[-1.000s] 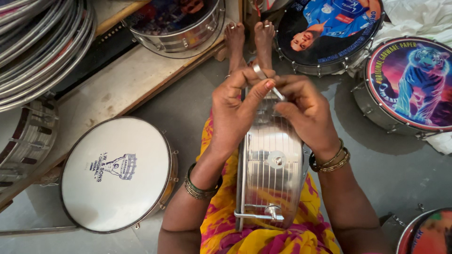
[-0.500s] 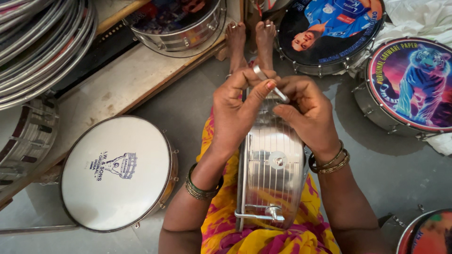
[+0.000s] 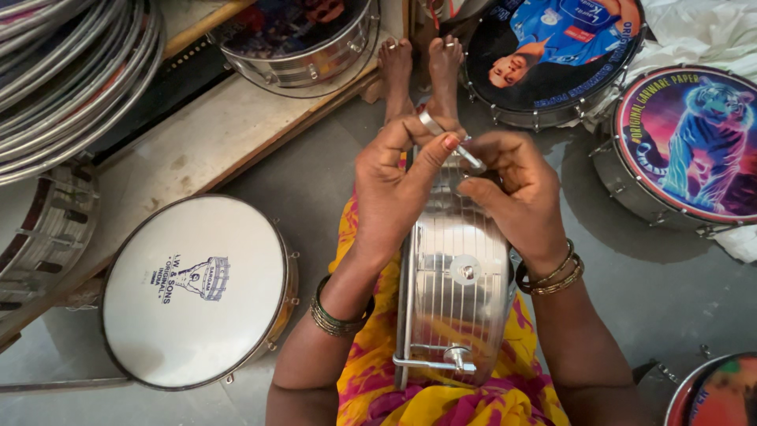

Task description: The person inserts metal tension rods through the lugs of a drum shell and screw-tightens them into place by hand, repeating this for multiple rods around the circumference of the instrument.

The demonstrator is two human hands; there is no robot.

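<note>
Our right hand (image 3: 516,197) pinches a small metal rod (image 3: 471,158) in a closed grip at the far rim of the steel drum shell (image 3: 457,276), mid-frame on our lap. Our left hand (image 3: 394,185) clasps that rim. A white-headed drum (image 3: 197,292) lies lower left on the floor (image 3: 678,284).

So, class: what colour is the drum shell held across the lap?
Shiny silver metal drum shell, seen in the head view.
</note>
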